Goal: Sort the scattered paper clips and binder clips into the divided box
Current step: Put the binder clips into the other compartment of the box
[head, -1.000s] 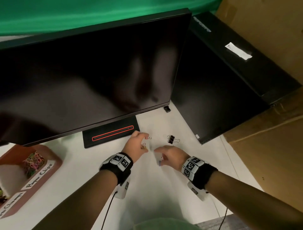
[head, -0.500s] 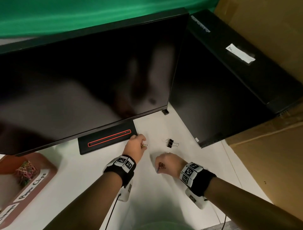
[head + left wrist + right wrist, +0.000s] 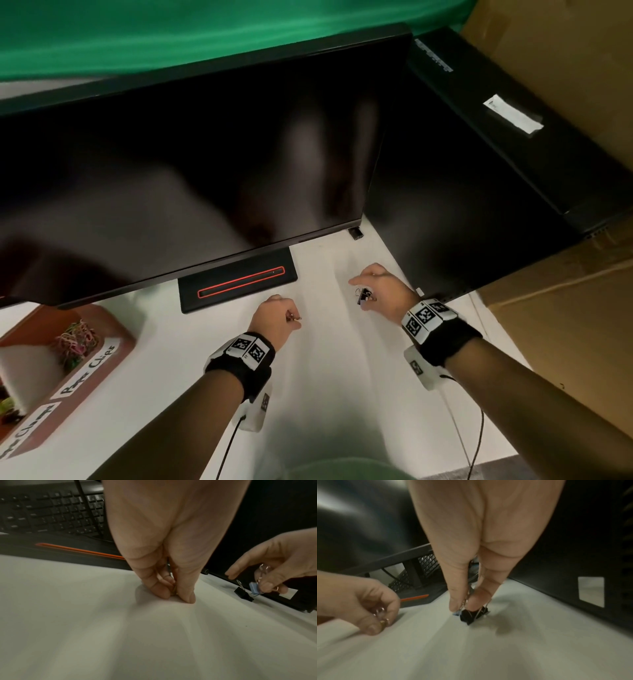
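Note:
My left hand (image 3: 290, 317) is curled with its fingertips down on the white table (image 3: 329, 377), and pinches small gold paper clips (image 3: 382, 616). My right hand (image 3: 360, 292) is further right. It pinches the wire handle of a black binder clip (image 3: 473, 615) that lies on the table. Against the same fingers sits a small blue binder clip (image 3: 253, 588). The divided box (image 3: 113, 356) stands at the far left, with coloured paper clips (image 3: 76, 342) in the compartment labelled Paper Clips.
A large dark monitor (image 3: 205, 171) hangs over the far side of the table, its base (image 3: 239, 284) marked with a red line. A black computer case (image 3: 479, 205) closes the right side, cardboard (image 3: 565, 325) beyond it. A keyboard (image 3: 51, 513) lies behind the base.
My right hand has moved right and forward onto the black binder clip, which lay free before. My left hand has drawn back slightly, still holding its paper clips.

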Demonstrator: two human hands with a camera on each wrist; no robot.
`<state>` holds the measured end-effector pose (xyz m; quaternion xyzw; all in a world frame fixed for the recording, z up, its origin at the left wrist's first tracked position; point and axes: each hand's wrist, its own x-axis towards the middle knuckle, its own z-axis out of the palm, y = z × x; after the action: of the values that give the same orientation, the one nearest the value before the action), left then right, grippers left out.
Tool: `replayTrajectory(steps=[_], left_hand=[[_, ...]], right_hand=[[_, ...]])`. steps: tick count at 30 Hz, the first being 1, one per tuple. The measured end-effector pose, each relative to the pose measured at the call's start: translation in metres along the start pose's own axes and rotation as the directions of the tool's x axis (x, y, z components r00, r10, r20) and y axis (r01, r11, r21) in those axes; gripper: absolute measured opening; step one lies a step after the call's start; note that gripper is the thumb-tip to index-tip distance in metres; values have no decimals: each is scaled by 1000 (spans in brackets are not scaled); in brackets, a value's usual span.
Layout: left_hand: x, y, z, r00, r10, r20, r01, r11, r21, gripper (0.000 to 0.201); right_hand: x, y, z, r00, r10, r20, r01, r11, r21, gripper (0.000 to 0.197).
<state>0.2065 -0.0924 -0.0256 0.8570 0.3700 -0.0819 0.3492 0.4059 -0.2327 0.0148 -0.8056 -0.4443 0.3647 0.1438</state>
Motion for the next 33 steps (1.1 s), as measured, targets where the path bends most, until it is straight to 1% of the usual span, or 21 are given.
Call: replayTrajectory(steps=[2,3,6,9,12,14,16,19,22,23,24,26,28,29,30,32,33], left_hand=[[-7,-5,-1,1000,-8,6,8,1000,3,9],[-11,-7,-2,1000,-15,9,15,1000,-3,9],[-24,-16,-6,999,-34,31,35,999,-27,9],[-42,-27,-11,998,-17,67,20,999,-50,15],[-66,-36,-24,998,-17,53,25,990,-140,21],[-87,-43,-39,999,-35,21,39,977,-208,26],[-109,-55,-59,998,-64,-24,56,966,-254,28],[-141,-82,-91,983,-150,-106,111,945,-309,24],[-177,-118,-127,946,-257,-198,182,926,-331,17],[-184,-129,-137,932,-285,-222,209,926,-314,16],[-197,-144,-151,907,-336,-255,261,922,-287,17],[-218,-180,-174,849,-398,-349,329,913,-240,22],[-235,-210,-192,776,-460,-431,380,887,-262,27],[-240,-222,-200,738,-495,-459,405,869,-285,26],[-243,-231,-209,710,-530,-465,423,848,-320,26],[-243,-248,-220,691,-588,-420,412,798,-440,31],[-241,-258,-224,700,-604,-382,397,773,-494,38]], right_hand=[[4,0,6,997,40,61,-37,998,-53,50],[6,-1,8,996,59,71,-53,995,-79,47],[9,-7,13,994,85,69,-77,990,-115,28],[8,-19,21,990,60,129,-39,986,-162,23],[4,-40,36,984,-14,178,43,985,-165,24],[2,-62,48,976,-87,201,118,982,-148,25],[2,-92,60,959,-171,226,204,970,-133,24],[7,-149,81,919,-283,276,323,940,-112,24],[15,-220,105,864,-396,312,440,894,-85,24],[18,-238,109,848,-428,312,471,879,-76,24],[20,-264,119,822,-470,320,514,856,-63,23],[25,-315,139,778,-540,322,576,817,-19,24],[28,-363,159,743,-590,317,617,787,17,27],[30,-384,171,736,-603,309,627,779,27,28],[31,-404,181,742,-598,303,620,784,29,29],[34,-437,203,763,-580,285,602,799,14,28],[37,-448,215,780,-563,273,585,811,2,28]])
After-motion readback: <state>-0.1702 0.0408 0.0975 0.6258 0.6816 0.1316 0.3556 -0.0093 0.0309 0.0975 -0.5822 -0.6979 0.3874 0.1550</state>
